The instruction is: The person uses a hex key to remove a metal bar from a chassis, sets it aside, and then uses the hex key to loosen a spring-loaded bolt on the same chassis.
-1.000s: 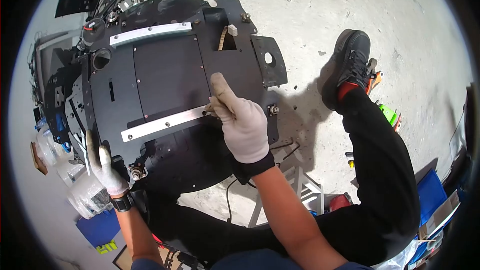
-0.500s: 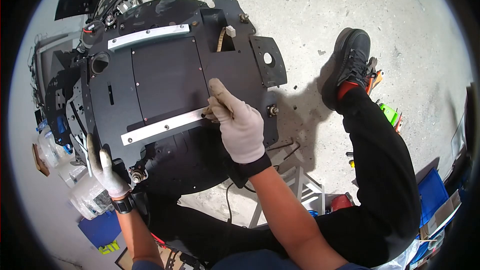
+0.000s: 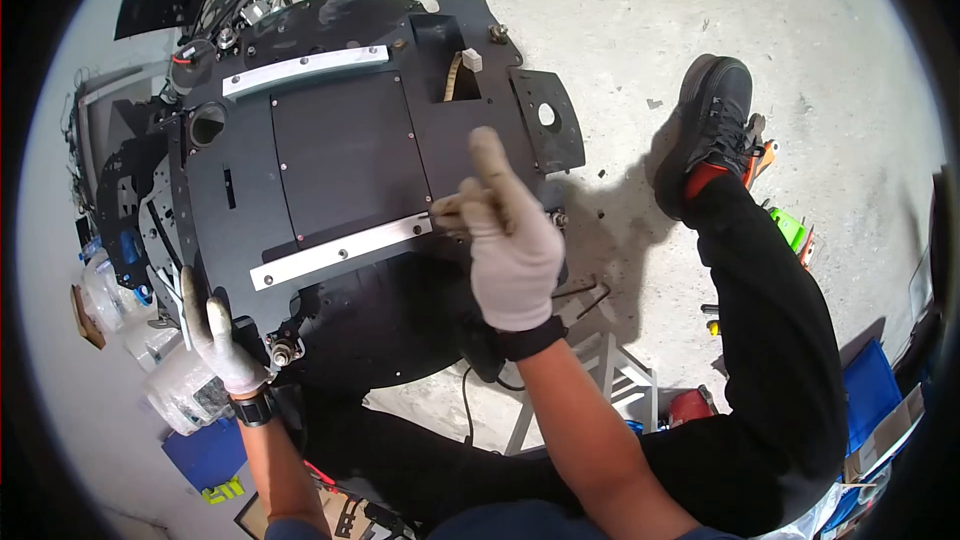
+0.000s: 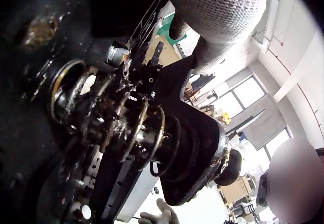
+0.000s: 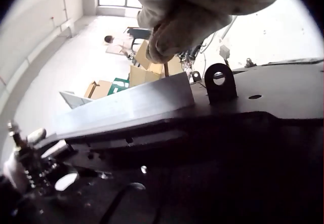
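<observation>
My gloved right hand is above the right end of the near silver bar, which lies bolted on a large black chassis panel. In the right wrist view its curled fingertips pinch a thin rod that stands at the end of the bar; its upper part is hidden in the glove. My gloved left hand rests at the panel's left edge, fingers extended and thumb apart. Below that hand, the left wrist view shows a greasy coil spring and a black bracket.
A second silver bar crosses the far side of the panel. A white connector sticks out of a square opening. To the right, my black shoe stands on the concrete floor, with tools beside it. Plastic-wrapped containers stand at the left.
My right hand has turned and shifted right, showing more of the near bar's end bolt. The left hand keeps its place at the edge. The head view has swung slightly.
</observation>
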Available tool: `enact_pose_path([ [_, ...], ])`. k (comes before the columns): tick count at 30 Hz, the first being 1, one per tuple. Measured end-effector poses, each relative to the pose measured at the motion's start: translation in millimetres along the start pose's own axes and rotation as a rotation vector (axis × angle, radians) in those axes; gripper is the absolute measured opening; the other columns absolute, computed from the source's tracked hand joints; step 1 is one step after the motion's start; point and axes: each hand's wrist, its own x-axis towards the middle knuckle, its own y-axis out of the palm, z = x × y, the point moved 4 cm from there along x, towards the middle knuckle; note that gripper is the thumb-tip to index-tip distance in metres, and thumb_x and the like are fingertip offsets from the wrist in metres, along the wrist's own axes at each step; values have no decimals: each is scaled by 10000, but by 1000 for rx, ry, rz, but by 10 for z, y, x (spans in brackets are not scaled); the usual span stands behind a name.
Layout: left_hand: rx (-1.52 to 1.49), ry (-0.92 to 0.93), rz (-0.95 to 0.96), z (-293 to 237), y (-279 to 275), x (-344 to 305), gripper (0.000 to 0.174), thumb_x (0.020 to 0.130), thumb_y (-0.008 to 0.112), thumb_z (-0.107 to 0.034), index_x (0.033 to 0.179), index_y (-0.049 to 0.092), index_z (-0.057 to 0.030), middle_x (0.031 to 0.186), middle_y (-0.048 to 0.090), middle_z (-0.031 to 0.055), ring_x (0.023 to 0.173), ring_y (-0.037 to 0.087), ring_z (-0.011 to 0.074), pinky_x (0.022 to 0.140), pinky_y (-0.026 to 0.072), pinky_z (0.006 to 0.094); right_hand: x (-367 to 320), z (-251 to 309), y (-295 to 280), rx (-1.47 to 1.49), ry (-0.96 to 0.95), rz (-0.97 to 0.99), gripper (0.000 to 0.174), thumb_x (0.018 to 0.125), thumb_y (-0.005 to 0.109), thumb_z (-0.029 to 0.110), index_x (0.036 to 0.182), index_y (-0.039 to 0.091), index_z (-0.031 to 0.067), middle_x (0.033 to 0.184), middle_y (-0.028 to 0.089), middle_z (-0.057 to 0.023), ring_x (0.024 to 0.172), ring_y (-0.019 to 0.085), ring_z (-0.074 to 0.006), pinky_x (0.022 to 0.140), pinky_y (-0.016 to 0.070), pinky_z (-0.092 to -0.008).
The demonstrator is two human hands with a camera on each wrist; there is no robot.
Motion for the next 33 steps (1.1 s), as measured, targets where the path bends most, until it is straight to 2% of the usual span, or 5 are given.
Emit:
enact_pose_path([
  [4, -6, 8, -3, -20, 15, -15, 534, 953, 484, -212, 1421, 358, 12, 1476, 362, 152, 1361, 336, 233, 1131, 220, 375, 129, 101, -112, -95, -14, -64, 401, 942, 553, 46, 1338, 494, 40, 1135, 637, -72, 782, 652, -110, 670, 544, -218],
  [10, 50, 3, -32, -79, 43, -15, 629, 915, 547, -307, 1411, 363, 33, 1446, 395, 165, 1317, 383, 251, 1080, 288, 383, 72, -145, -74, -40, 63, 15, 424, 903, 596, 1, 1316, 532, 71, 844, 682, -70, 709, 651, -101, 654, 540, -240],
  [26, 42, 29, 11, -24, 12, -3, 550, 949, 496, -249, 1417, 369, 12, 1467, 376, 147, 1345, 356, 236, 1116, 250, 378, 15, -38, 113, -543, -282, 216, 353, 852, 615, 31, 1200, 612, 90, 806, 669, -99, 671, 664, -234, 621, 518, -299],
  [30, -75, -38, -18, -94, 87, -25, 552, 939, 527, -218, 1403, 374, 39, 1440, 401, 159, 1310, 389, 225, 1103, 270, 352, -52, -183, 65, -151, 40, 56, 350, 905, 610, 63, 1253, 596, 97, 817, 684, -51, 713, 670, -114, 648, 540, -250],
  [33, -14, -19, -13, -98, 83, -7, 540, 937, 536, -209, 1390, 390, 46, 1418, 428, 157, 1284, 417, 225, 1094, 284, 345, -45, -176, 73, -119, 75, 43, 352, 918, 606, 73, 1268, 588, 104, 848, 678, -34, 732, 653, -77, 656, 545, -221],
])
